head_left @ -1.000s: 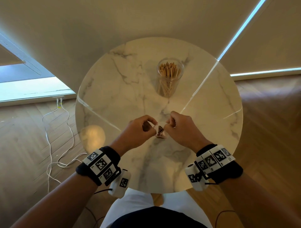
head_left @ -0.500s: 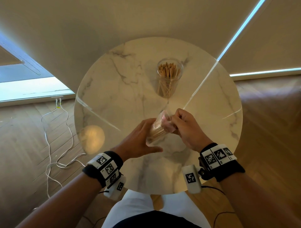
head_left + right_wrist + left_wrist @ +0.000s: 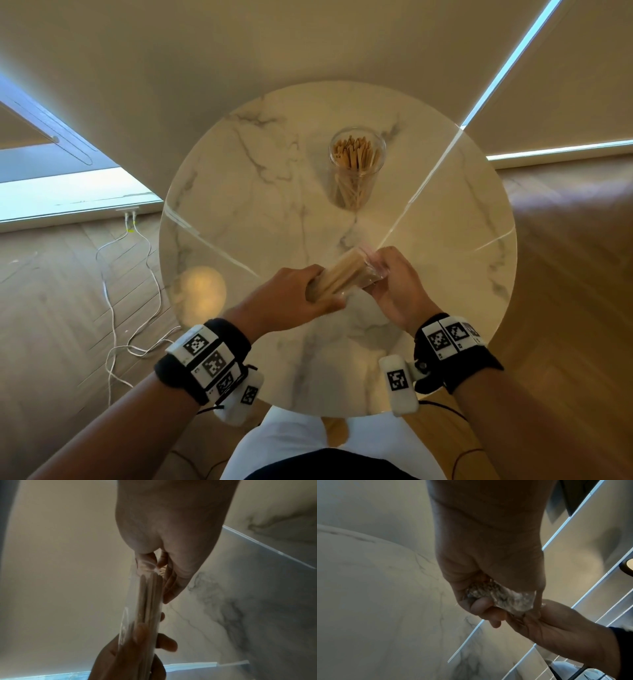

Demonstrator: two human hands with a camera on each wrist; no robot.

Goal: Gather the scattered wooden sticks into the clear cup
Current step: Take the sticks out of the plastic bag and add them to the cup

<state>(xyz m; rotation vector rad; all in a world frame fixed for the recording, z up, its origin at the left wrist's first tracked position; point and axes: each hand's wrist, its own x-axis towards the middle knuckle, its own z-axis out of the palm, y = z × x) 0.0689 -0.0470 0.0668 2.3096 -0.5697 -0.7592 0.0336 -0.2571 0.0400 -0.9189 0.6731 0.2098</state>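
We hold one bundle of wooden sticks (image 3: 342,277) in a clear plastic wrap (image 3: 135,615) above the round marble tabletop (image 3: 239,192), too many to count. Our left hand (image 3: 291,301) curls around its near end; our right hand (image 3: 394,291) pinches the wrap at the far end. Its long axis runs from near-left to far-right. One clear cup (image 3: 356,168) stands upright farther back, full of sticks pointing up
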